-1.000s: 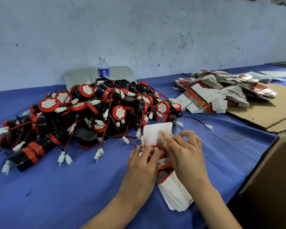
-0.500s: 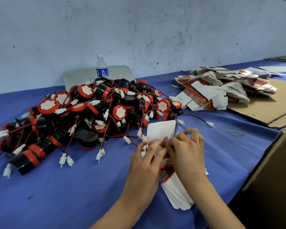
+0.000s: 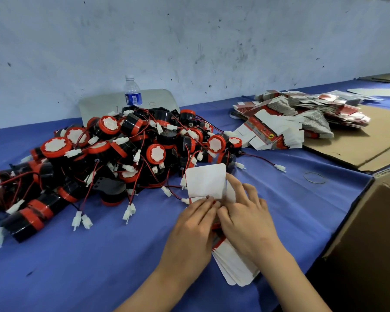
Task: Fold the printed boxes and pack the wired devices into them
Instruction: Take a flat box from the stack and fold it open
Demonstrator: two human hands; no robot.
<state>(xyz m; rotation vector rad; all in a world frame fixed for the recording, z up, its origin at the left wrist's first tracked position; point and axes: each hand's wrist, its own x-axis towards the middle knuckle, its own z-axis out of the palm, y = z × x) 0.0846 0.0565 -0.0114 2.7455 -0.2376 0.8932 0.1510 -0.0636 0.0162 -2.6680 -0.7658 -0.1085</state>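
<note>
A big heap of red-and-black wired devices [image 3: 113,154] with white plugs lies on the blue table left of centre. In front of me a small stack of flat printed boxes [image 3: 234,264] lies on the cloth. The top box has its white flap [image 3: 206,181] raised. My left hand [image 3: 193,224] presses its fingertips on the fold at the flap's base. My right hand [image 3: 243,212] lies beside it, fingers pinching the flap's right side. The hands hide the red printed part of the box.
A large pile of flat printed boxes [image 3: 302,122] lies at the back right, partly on a cardboard sheet [image 3: 369,140]. A water bottle [image 3: 132,92] stands behind the devices. A rubber band [image 3: 314,177] lies on the cloth. A brown carton [image 3: 374,233] stands at the right.
Both hands have moved slightly forward on the top box, and its white flap now stands more upright and folded along its base.
</note>
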